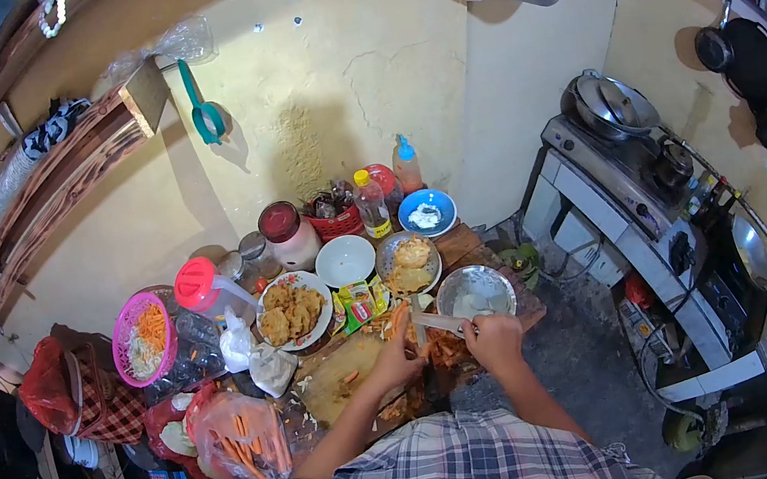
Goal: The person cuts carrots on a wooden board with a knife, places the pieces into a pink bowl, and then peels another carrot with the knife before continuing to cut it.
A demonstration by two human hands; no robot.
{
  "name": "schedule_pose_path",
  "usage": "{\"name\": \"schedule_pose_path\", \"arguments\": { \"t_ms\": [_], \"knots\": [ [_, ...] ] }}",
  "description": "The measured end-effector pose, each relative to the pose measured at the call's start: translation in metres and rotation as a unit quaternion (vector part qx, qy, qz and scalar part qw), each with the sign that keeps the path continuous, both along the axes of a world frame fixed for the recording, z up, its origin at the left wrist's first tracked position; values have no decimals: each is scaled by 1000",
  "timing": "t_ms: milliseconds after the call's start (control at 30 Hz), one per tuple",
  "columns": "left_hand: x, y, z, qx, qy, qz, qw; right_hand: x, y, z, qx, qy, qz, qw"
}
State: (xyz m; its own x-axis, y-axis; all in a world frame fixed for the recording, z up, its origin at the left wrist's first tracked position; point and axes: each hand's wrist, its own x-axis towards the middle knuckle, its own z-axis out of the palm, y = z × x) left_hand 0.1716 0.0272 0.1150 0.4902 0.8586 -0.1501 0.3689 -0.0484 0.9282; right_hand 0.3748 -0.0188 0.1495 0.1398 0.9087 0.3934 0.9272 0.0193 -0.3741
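My right hand [494, 341] is closed round the handle of a knife [440, 321], whose blade points left toward my left hand [398, 361]. My left hand holds an orange carrot [401, 322] upright near the blade. Below the blade lie orange-brown shreds or peelings [447, 348]. To the left of my left hand is a worn cutting board [341, 380] with small orange bits on it. A metal bowl [476, 295] with something whitish inside stands just beyond my right hand.
Beyond the board stand a plate of fried food [292, 312], a white bowl [348, 262], a blue bowl [428, 213] and an oil bottle [372, 206]. At left are a pink basket [144, 338] and a bag of carrots [241, 442]. A stove [629, 160] stands at right.
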Motion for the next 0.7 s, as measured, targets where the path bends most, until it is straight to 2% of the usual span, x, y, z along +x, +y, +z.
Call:
{"name": "schedule_pose_path", "arguments": {
  "t_ms": [33, 100, 167, 233, 267, 300, 333, 367, 400, 433, 467, 533, 600, 700],
  "knots": [
    [-2, 6, -3, -1, 1, -5, 1000, 2, -3, 1, -8, -21, -24, 999],
    [-6, 18, -10, -86, -18, 8, 996, 7, -6, 5, -22, -8, -45, 999],
    [-8, 28, -27, -103, -33, 7, 994, 13, -9, 8, -34, 4, -66, 997],
    [-9, 41, -55, -168, -137, 138, 966, 17, -10, 12, -94, 51, -85, 991],
    [-9, 38, -33, -182, -137, 144, 963, 17, -12, 15, -93, 53, -89, 990],
    [-9, 37, -18, -182, -135, 141, 964, 15, -13, 19, -73, 119, -86, 987],
    [-8, 37, -6, -247, -220, 150, 932, 13, -13, 20, -52, 184, -82, 978],
    [-10, 37, 2, -308, -303, 159, 888, 14, -13, 18, -52, 187, -83, 977],
    [-12, 35, 8, -321, -357, 114, 870, 17, -13, 16, 2, 178, -3, 984],
    [-13, 34, 15, -321, -356, 114, 870, 18, -12, 15, 56, 166, 77, 982],
    [-12, 33, 27, -334, -372, 113, 859, 15, -11, 19, 56, 166, 77, 982],
    [-11, 25, 51, -345, -389, 112, 847, 6, -9, 32, 152, 172, 141, 963],
    [-11, 17, 73, -373, -415, 129, 820, 5, -6, 33, 162, 175, 129, 962],
    [-13, 14, 80, -376, -426, 96, 818, 5, -2, 41, 189, 165, 125, 960]
  ]
}}
